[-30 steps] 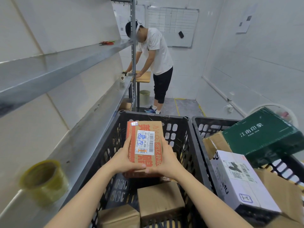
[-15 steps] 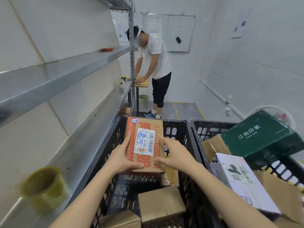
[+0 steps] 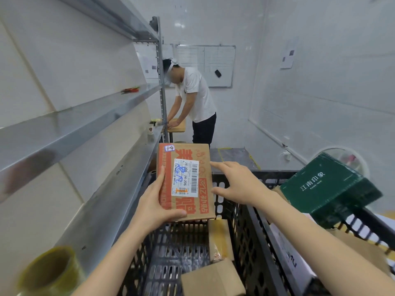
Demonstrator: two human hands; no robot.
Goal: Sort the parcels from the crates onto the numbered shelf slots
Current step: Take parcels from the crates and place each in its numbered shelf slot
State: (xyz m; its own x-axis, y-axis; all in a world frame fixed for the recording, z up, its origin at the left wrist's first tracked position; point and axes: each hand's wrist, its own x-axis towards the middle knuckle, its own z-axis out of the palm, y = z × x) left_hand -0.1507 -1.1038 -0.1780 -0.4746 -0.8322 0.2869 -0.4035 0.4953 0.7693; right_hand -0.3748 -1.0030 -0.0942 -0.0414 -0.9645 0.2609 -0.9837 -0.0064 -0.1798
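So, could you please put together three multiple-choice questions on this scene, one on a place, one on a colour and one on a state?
1. Where does the tape roll stand?
A) in a crate
B) on the lower shelf
C) on the floor

2. What colour is the tilted box with white lettering?
A) green
B) red
C) white

3. Which hand grips the parcel?
A) the left hand
B) the right hand
C) neither

Answers:
1 B: the roll sits at the near end of the lower shelf.
2 A: its visible faces are dark green.
3 A: the left hand's fingers and thumb curl round the parcel's near corner, while the right hand is spread open beside it.
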